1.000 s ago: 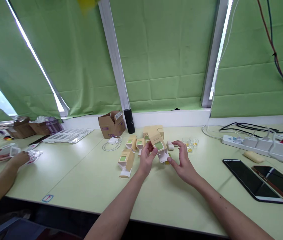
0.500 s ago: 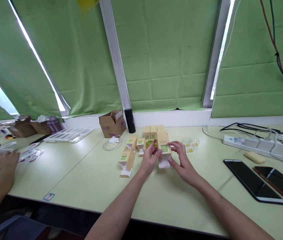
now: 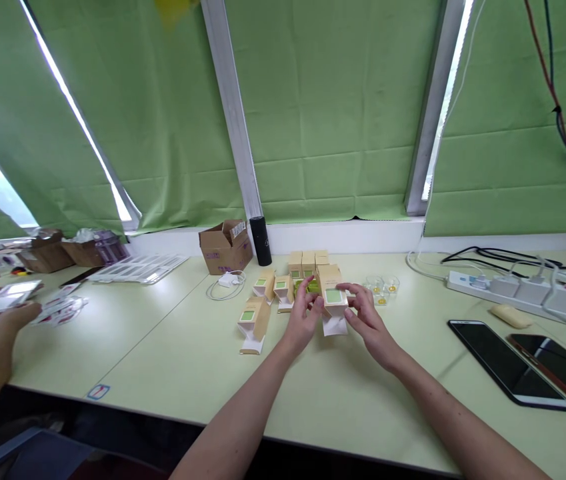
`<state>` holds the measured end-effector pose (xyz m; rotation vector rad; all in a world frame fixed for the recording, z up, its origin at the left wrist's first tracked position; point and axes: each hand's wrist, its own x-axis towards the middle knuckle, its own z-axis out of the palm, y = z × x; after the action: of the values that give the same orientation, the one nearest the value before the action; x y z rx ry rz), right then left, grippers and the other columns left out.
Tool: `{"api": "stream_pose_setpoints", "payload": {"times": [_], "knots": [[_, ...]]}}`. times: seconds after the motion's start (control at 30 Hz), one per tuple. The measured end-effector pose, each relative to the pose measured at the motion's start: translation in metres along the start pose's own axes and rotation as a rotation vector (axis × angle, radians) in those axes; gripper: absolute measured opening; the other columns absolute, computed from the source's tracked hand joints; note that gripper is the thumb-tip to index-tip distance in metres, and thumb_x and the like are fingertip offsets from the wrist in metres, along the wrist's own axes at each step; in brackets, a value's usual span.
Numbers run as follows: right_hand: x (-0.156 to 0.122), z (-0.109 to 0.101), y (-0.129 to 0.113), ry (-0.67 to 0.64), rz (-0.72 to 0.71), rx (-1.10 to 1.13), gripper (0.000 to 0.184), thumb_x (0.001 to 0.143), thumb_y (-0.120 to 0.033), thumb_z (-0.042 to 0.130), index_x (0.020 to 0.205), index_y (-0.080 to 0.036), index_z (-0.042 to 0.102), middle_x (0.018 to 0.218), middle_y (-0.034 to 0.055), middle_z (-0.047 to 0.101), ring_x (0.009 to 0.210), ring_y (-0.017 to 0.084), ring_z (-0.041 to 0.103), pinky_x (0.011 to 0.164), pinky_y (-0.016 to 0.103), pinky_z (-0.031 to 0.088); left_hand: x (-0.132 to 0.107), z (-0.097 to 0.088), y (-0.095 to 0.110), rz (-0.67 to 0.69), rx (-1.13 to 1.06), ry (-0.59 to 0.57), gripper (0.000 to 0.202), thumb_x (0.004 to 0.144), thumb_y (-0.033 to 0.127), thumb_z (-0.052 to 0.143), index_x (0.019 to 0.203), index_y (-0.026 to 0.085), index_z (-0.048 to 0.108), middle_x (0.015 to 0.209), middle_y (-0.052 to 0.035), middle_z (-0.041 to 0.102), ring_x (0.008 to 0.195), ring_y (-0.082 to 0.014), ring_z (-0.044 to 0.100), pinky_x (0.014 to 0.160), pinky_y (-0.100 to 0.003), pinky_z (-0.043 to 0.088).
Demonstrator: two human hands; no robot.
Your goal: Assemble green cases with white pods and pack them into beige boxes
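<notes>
At the table [image 3: 163,347], 1 box [image 3: 333,298] held upright.
Left hand [image 3: 304,319] and right hand [image 3: 370,321] pinch its sides, fingers closed, steadying it.

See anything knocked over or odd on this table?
One tan box lies tipped, white flap open, apart from the upright boxes. The held box between left hand and right hand also has an open flap. Nothing looks spilled.

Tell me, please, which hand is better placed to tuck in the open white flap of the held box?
Probably the right hand: its thumb lies beside the white flap at the lower end of the box, while the left hand grips the upper left edge.
</notes>
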<state>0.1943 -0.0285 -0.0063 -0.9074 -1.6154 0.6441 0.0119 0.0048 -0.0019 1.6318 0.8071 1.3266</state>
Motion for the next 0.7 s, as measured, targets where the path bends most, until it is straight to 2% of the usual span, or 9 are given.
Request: {"api": "stream_pose_setpoints", "payload": {"times": [0.07,0.13,0.27,0.4,0.7], "knots": [[0.0010,-0.0019,-0.0015,-0.044,0.063,0.109,0.045,0.101,-0.055,0.047,0.140,-0.035,0.051,0.139,0.0090,0.042,0.117,0.025,0.059,0.097,0.042,0.057,-0.0003,-0.0009,-0.0011,0.058,0.039,0.039,0.067,0.097,0.057,0.058,0.151,0.026,0.035,0.128,-0.0123,0.061,0.105,-0.0219,0.063,0.092,-0.036,0.048],[0.0023,-0.0040,-0.0024,-0.064,0.107,0.186,0.046,0.101,-0.054,0.047,0.142,-0.035,0.050,0.140,0.0085,0.039,0.120,0.026,0.057,0.101,0.043,0.054,-0.0007,-0.0021,-0.0021,0.133,0.075,0.071,0.059,0.096,0.052,0.063,0.145,0.028,0.041,0.140,-0.0127,0.053,0.109,-0.0219,0.061,0.096,-0.037,0.049],[0.0040,-0.0062,-0.0012,-0.055,0.117,0.236,0.046,0.100,-0.053,0.047,0.143,-0.037,0.051,0.139,0.0068,0.039,0.119,0.027,0.057,0.105,0.045,0.050,-0.0027,-0.0045,-0.0024,0.244,0.114,0.041,0.044,0.093,0.039,0.068,0.133,0.028,0.055,0.146,-0.0116,0.044,0.108,-0.0215,0.063,0.098,-0.040,0.053],[0.0039,-0.0065,0.0009,-0.058,0.120,0.229,0.048,0.098,-0.053,0.049,0.143,-0.037,0.053,0.138,0.0065,0.038,0.119,0.028,0.056,0.104,0.045,0.050,-0.0045,-0.0050,0.0000,0.242,0.146,-0.012,0.037,0.090,0.031,0.070,0.127,0.028,0.064,0.154,-0.0113,0.035,0.105,-0.0206,0.066,0.096,-0.041,0.056],[0.0041,-0.0062,0.0047,-0.061,0.111,0.201,0.049,0.097,-0.052,0.053,0.144,-0.038,0.053,0.137,0.0067,0.040,0.121,0.028,0.055,0.104,0.046,0.051,-0.0032,-0.0017,-0.0023,0.220,0.136,0.033,0.043,0.084,0.021,0.075,0.125,0.029,0.066,0.150,-0.0105,0.040,0.104,-0.0201,0.067,0.089,-0.037,0.059]]}}
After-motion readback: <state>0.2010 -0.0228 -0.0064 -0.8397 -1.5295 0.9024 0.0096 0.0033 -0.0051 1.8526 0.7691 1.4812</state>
